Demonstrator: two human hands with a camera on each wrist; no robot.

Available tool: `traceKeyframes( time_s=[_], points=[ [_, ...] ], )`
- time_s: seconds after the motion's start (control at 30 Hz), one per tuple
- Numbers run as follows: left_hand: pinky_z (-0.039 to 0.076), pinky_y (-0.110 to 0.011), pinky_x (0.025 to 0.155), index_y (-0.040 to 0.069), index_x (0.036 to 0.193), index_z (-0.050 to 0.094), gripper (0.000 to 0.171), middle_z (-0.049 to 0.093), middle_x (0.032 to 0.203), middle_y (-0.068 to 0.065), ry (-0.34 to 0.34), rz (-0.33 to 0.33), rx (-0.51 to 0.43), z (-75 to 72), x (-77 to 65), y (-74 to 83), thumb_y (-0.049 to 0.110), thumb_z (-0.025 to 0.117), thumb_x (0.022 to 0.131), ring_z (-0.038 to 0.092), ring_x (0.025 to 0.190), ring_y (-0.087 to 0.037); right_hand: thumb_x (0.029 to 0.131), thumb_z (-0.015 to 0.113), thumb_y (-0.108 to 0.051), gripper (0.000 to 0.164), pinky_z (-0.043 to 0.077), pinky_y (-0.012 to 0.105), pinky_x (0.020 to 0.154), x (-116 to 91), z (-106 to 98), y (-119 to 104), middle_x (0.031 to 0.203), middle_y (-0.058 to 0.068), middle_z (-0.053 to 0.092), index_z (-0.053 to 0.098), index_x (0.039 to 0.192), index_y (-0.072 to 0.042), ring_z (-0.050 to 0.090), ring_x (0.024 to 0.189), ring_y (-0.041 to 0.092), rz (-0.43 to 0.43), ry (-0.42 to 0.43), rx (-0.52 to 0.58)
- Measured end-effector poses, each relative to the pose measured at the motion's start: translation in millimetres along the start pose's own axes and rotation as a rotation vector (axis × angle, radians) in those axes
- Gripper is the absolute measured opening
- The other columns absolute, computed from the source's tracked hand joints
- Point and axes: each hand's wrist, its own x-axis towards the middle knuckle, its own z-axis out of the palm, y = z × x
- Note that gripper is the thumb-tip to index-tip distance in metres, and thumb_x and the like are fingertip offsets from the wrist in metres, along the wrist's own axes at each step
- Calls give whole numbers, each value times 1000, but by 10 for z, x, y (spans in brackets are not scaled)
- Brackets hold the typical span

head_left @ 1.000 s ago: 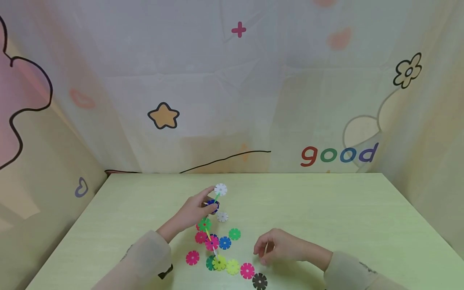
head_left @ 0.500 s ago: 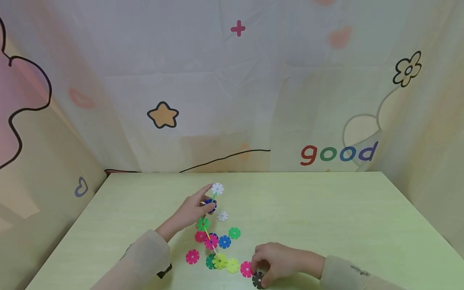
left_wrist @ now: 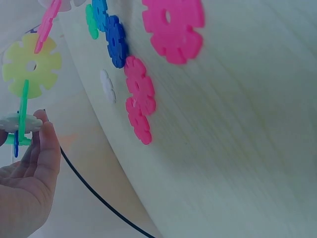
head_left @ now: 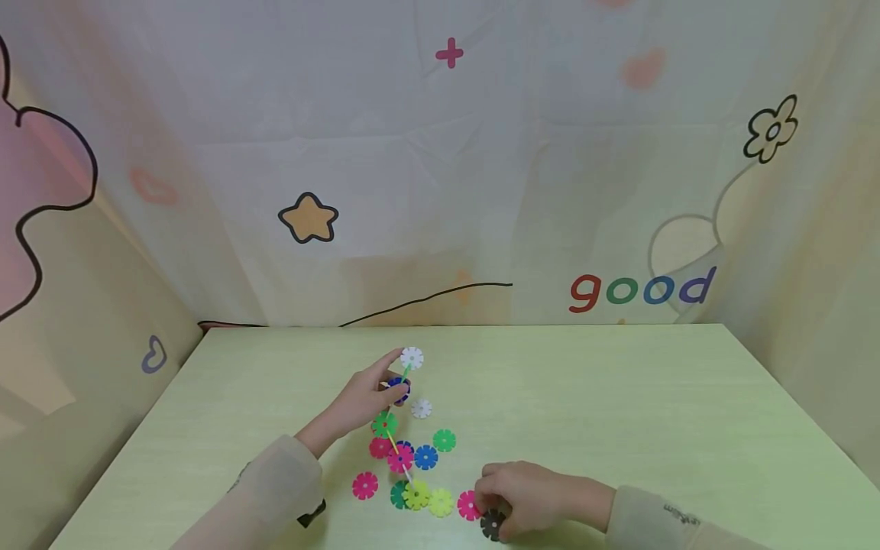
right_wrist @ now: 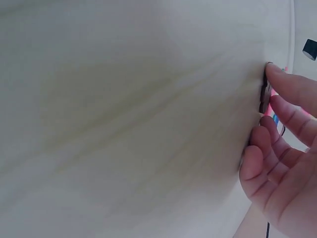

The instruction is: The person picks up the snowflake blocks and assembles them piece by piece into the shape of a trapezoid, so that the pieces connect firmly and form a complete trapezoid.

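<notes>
My left hand (head_left: 359, 400) grips a chain of interlocking snowflake discs at a dark blue disc (head_left: 397, 390). A white disc (head_left: 412, 357) tops the chain; green, pink and yellow-green ones slant down below. In the left wrist view, the fingers (left_wrist: 48, 148) hold the chain by a whitish disc, with a yellow disc (left_wrist: 44, 59) above. My right hand (head_left: 529, 495) pinches a black snowflake disc (head_left: 492, 525) at the table's near side, between thumb and finger. The right wrist view has this black disc (right_wrist: 265, 94) edge-on at the tabletop. A pink disc (head_left: 468, 505) lies beside it, partly behind the fingers.
Loose discs lie about the chain: a white one (head_left: 422, 409), a green one (head_left: 444, 440), a blue one (head_left: 426, 457), a yellow one (head_left: 441, 503) and a pink one (head_left: 365, 485). A printed curtain (head_left: 440, 198) stands behind the pale table (head_left: 619, 397).
My right hand has come down toward the near edge and taken hold of the black disc. The left hand and its chain have shifted slightly left.
</notes>
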Motion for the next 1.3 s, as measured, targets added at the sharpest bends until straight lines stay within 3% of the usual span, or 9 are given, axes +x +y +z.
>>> traceKeyframes(
  time_s=[0.33,0.6,0.8,0.93,1.13,1.3],
  points=[
    [51,-27,67,22,139,25,59,59,105,-8,1,2,0,-15,-11,-12,20,54,88,61,80,-14,73,70,-15,22,38,16,65,-9,-53,37,76,-14,47,54,85,-23,42,70,0,50,1,-4],
    [51,-28,68,22,140,24,59,59,104,-8,2,12,-16,-15,-20,-17,20,54,88,61,80,-14,73,71,-13,28,42,20,68,0,-71,83,77,-14,50,53,93,-22,45,71,1,67,19,54],
    [52,-28,65,28,141,18,67,57,111,-11,16,22,-29,3,-49,8,18,56,87,60,77,-19,74,66,-5,17,40,17,62,-20,-141,161,72,-11,49,57,81,-17,42,67,1,26,88,125],
    [52,-29,63,32,141,15,71,53,115,-13,12,33,-20,28,-59,16,19,58,86,58,72,-16,75,62,0,17,40,17,60,-11,-188,235,69,-9,52,56,75,-15,43,64,1,11,126,193],
    [52,-32,64,31,141,17,70,50,112,-14,-16,61,-42,64,-106,66,19,58,85,57,71,-15,77,61,1,15,39,18,56,22,-294,328,66,-6,52,54,74,-12,44,61,4,17,186,247],
    [53,-29,65,28,141,16,70,49,110,-14,-56,82,-92,119,-135,92,19,58,85,58,73,-15,79,59,0,8,43,20,54,51,-389,365,67,0,56,54,77,-5,49,58,8,6,290,361]
  ],
)
